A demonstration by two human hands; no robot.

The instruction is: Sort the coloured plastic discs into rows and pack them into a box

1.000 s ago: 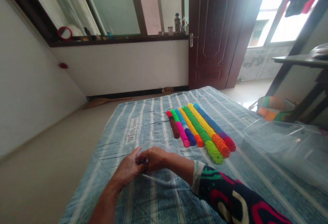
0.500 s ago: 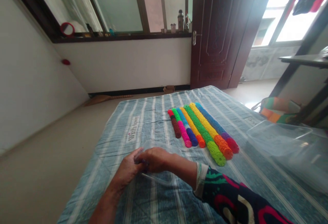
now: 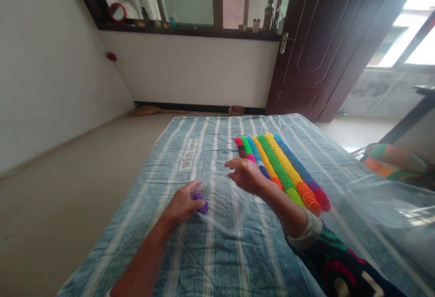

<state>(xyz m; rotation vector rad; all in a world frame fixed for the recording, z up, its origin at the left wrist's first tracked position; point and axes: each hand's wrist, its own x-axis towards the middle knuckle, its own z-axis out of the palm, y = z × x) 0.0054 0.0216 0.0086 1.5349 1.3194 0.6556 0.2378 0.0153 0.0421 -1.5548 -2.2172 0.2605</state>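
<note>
My left hand (image 3: 183,204) is closed around a short purple stack of small notched discs (image 3: 201,203), at the near left side of a clear plastic container (image 3: 234,231). Whether the fingers also grip the container's rim, I cannot tell. My right hand (image 3: 246,174) is raised over the container's far right side, its fingers apart with nothing visible between them. It hides the near ends of some of the long coloured disc rods (image 3: 277,165), which lie side by side on the striped cloth (image 3: 163,242). These rods run through red, green, blue, yellow and orange.
A larger clear plastic bin (image 3: 380,202) stands at the right edge of the cloth. Beyond the far edge are a closed dark red door (image 3: 306,48), a windowsill (image 3: 204,32) with small items, and a broom (image 3: 149,110) on the floor.
My right hand has come away from my left, moving right and up toward the rods. The purple stack in my left hand now shows. The view has shifted slightly.
</note>
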